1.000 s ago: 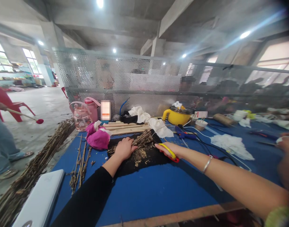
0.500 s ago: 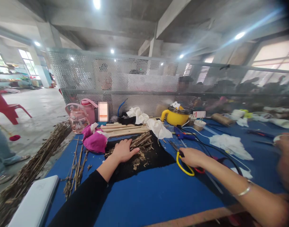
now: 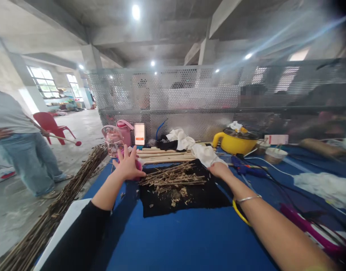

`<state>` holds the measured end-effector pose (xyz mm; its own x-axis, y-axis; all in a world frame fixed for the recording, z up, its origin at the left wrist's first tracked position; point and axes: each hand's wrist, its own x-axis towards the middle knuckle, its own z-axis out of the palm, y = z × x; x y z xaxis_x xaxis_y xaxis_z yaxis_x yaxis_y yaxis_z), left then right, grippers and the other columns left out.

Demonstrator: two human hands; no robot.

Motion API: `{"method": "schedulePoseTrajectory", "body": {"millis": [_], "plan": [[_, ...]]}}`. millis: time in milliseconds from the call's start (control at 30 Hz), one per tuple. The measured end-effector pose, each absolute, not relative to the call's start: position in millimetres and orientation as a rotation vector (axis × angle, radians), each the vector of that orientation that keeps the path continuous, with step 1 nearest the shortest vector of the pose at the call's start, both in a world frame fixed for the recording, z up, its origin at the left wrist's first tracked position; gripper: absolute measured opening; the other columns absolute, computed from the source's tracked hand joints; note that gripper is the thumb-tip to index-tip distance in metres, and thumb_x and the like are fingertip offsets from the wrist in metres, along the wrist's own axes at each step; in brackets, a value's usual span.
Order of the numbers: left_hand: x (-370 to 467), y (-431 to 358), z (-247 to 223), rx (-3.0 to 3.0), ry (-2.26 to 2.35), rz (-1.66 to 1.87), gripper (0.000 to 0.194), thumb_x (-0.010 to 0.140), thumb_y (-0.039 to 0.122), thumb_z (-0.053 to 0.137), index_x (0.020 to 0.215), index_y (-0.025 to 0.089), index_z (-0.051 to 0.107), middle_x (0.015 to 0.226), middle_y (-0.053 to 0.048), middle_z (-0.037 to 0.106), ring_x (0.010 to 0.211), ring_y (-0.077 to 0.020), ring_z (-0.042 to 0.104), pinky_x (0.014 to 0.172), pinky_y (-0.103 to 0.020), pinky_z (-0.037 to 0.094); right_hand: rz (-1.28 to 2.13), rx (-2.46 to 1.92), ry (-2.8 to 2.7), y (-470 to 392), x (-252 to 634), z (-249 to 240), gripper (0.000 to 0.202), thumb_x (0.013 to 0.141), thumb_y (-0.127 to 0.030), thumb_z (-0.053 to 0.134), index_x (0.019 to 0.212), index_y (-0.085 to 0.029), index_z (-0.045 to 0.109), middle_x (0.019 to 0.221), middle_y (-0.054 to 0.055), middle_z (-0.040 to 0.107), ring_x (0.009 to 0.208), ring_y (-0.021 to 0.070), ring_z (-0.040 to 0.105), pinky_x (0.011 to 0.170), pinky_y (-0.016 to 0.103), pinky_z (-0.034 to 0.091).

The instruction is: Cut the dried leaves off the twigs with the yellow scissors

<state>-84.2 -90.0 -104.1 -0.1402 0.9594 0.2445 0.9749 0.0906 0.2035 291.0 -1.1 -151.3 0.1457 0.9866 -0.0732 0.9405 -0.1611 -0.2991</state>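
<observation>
The black cloth (image 3: 187,201) lies flat on the blue desk (image 3: 173,241), with a loose heap of dry brown stalks (image 3: 175,178) and pale crumbs on it; at its upper left, the left hand (image 3: 128,165) has its fingers spread over a magenta cloth bundle (image 3: 139,165), though whether it presses down I cannot tell; at its upper right corner is the right hand (image 3: 220,170), fingers drawn together, but whether they pinch the corner or the white cloth (image 3: 207,154) beside it is unclear. Pale sticks (image 3: 164,155) lie just behind the black cloth; a yellow pot (image 3: 235,143) stands behind and to its right; a yellow handle (image 3: 240,214) shows at its right, partly hidden by the right forearm.
</observation>
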Motion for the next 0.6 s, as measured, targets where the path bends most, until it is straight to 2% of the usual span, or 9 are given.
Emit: {"method": "schedulePoseTrajectory", "body": {"millis": [33, 100, 133, 200, 267, 300, 400, 600], "plan": [[-95.5, -83.6, -106.8, -2.039, -2.321, -0.422, 0.122, 0.040, 0.053, 0.075, 0.140, 0.027, 0.011, 0.148, -0.015, -0.007, 0.128, -0.0526, -0.006, 0.089, -0.071, 0.019, 0.409, -2.217, -1.882, -2.5, 293.3, -149.0, 0.018, 0.072, -0.027, 0.053, 0.058, -0.016, 0.057, 0.072, 0.013, 0.064, 0.077, 0.0249, 0.061, 0.061, 0.028, 0.044], [-111.9, -69.7, -114.5, -2.096, -2.310, -0.361, 0.115, 0.038, 0.053, 0.076, 0.137, 0.028, 0.023, 0.149, -0.014, -0.006, 0.128, -0.0513, -0.006, 0.091, -0.068, 0.022, 0.472, -2.177, -1.822, -7.9, 296.3, -142.5, 0.022, 0.075, -0.028, 0.048, 0.057, -0.017, 0.055, 0.058, 0.009, 0.060, 0.059, 0.0198, 0.059, 0.049, 0.025, 0.041], [-117.1, -62.8, -118.5, -2.136, -2.283, -0.377, 0.105, 0.040, 0.051, 0.076, 0.133, 0.027, 0.033, 0.149, -0.014, 0.002, 0.130, -0.0493, 0.000, 0.093, -0.064, 0.024, 0.491, -2.150, -1.790, -11.6, 297.0, -138.6, 0.024, 0.077, -0.029, 0.045, 0.059, -0.017, 0.054, 0.053, 0.007, 0.058, 0.051, 0.0174, 0.056, 0.045, 0.024, 0.039], [-123.8, -50.9, -124.8, -2.209, -2.209, -0.487, 0.072, 0.049, 0.042, 0.073, 0.116, 0.022, 0.053, 0.140, -0.014, 0.030, 0.128, -0.0404, 0.024, 0.097, -0.051, 0.030, 0.493, -2.080, -1.740, -20.7, 297.3, -130.5, 0.026, 0.080, -0.032, 0.040, 0.064, -0.017, 0.053, 0.051, 0.005, 0.056, 0.043, 0.0144, 0.051, 0.040, 0.023, 0.035], [-128.4, -43.1, -128.0, -2.221, -2.162, -0.615, 0.041, 0.061, 0.031, 0.065, 0.100, 0.019, 0.061, 0.118, -0.011, 0.054, 0.114, -0.0289, 0.046, 0.096, -0.038, 0.036, 0.454, -1.992, -1.724, -31.6, 296.0, -123.1, 0.025, 0.081, -0.036, 0.039, 0.069, -0.017, 0.052, 0.055, 0.003, 0.056, 0.046, 0.0134, 0.051, 0.043, 0.022, 0.035], [-130.6, -40.7, -128.8, -2.196, -2.157, -0.670, 0.034, 0.064, 0.026, 0.060, 0.097, 0.018, 0.061, 0.109, -0.009, 0.059, 0.107, -0.0250, 0.052, 0.093, -0.034, 0.038, 0.424, -1.925, -1.734, -37.7, 294.6, -119.9, 0.024, 0.081, -0.037, 0.040, 0.071, -0.018, 0.051, 0.058, 0.003, 0.057, 0.049, 0.0136, 0.051, 0.045, 0.022, 0.036], [-137.1, -37.6, -130.5, -2.053, -2.186, -0.805, 0.034, 0.071, 0.018, 0.051, 0.103, 0.015, 0.058, 0.105, -0.009, 0.062, 0.100, -0.0207, 0.055, 0.089, -0.030, 0.040, 0.338, -1.674, -1.820, -58.6, 285.5, -112.9, 0.020, 0.079, -0.037, 0.043, 0.073, -0.020, 0.049, 0.063, 0.002, 0.058, 0.057, 0.0151, 0.052, 0.053, 0.023, 0.038], [-144.0, -21.0, -127.1, -1.827, -2.277, -0.986, 0.027, 0.077, 0.021, 0.045, 0.099, 0.013, 0.059, 0.097, -0.010, 0.066, 0.090, -0.0209, 0.059, 0.078, -0.029, 0.045, 0.285, -1.469, -2.071, -91.0, 262.4, -106.2, 0.020, 0.081, -0.040, 0.045, 0.070, -0.023, 0.049, 0.065, 0.000, 0.058, 0.061, 0.0165, 0.051, 0.059, 0.026, 0.037]]}}
